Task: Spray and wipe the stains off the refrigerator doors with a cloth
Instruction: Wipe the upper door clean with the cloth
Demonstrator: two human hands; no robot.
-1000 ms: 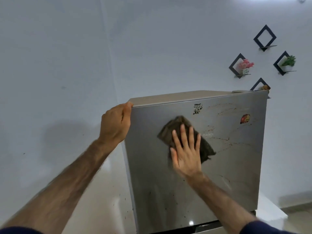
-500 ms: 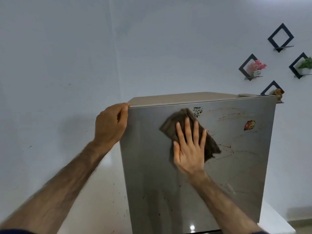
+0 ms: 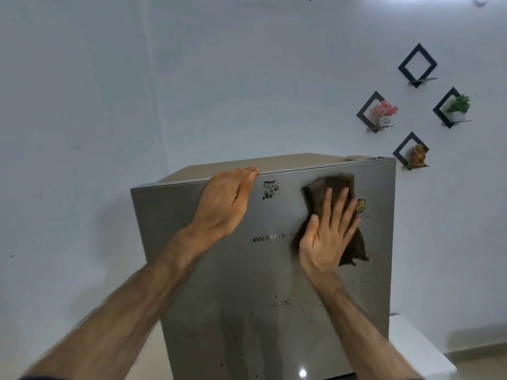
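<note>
A grey steel refrigerator door [image 3: 208, 283] fills the middle of the head view, with dark specks low down and a black emblem near its top. My right hand [image 3: 327, 231] lies flat with spread fingers on a dark brown cloth [image 3: 333, 187], pressing it against the door's upper right, next to a small round sticker [image 3: 361, 205]. My left hand [image 3: 226, 200] rests on the door's top edge near the middle, fingers together and curled over the rim. No spray bottle is in view.
White walls stand behind and to the left. Several black diamond wall shelves [image 3: 417, 65] hang at the right with a pink flower pot [image 3: 384, 113], a green plant [image 3: 456, 105] and a small figurine [image 3: 417, 154]. A white ledge [image 3: 417, 349] sits low right.
My right hand has slid the cloth from the door's upper middle to its upper right. My left hand has moved from the top left corner toward the middle of the top edge.
</note>
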